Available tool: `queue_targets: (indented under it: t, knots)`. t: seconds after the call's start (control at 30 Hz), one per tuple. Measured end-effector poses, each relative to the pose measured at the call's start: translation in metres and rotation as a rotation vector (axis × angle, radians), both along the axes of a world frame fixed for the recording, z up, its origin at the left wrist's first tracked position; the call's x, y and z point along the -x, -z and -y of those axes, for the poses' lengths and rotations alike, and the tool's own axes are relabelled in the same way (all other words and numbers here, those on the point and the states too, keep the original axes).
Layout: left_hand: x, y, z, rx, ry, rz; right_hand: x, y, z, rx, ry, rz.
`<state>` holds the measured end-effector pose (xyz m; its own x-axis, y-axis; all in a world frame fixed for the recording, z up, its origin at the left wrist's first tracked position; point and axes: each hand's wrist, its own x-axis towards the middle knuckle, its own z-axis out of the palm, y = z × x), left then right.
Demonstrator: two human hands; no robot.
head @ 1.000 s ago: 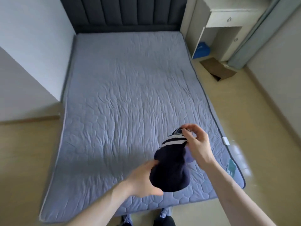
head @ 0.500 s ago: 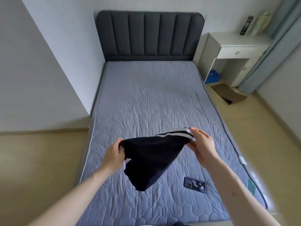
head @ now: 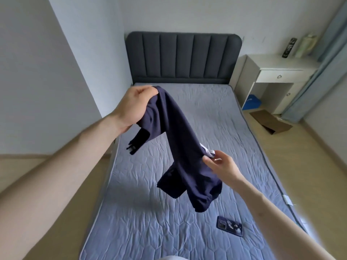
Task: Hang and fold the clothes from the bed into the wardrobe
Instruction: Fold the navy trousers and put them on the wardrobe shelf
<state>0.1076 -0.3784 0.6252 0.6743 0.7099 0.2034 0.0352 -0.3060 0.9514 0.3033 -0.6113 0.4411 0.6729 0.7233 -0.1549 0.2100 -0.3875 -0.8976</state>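
The dark navy cloth garment with white stripes [head: 180, 147] is held up above the blue quilted bed [head: 216, 117]. Its top is bunched in the left hand [head: 133, 106]; it slants down to the right hand [head: 219, 162], whose grip pinches the striped edge.

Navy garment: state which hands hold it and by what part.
The left hand grips the navy garment bunched at its upper end. The right hand pinches its white-striped edge lower down. The rest hangs free above the bed.
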Motion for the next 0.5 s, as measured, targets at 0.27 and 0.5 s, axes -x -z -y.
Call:
queue_targets:
  t: [0.27,0.5]
  knots:
    - [-0.030,-0.031,-0.028,-0.352,-0.069,-0.084,-0.013,-0.005,0.009,0.161,-0.043,0.063]
    - [-0.020,0.042,-0.077,-0.822,-0.309,-0.716,0.016,-0.047,-0.036,-0.132,-0.041,-0.186]
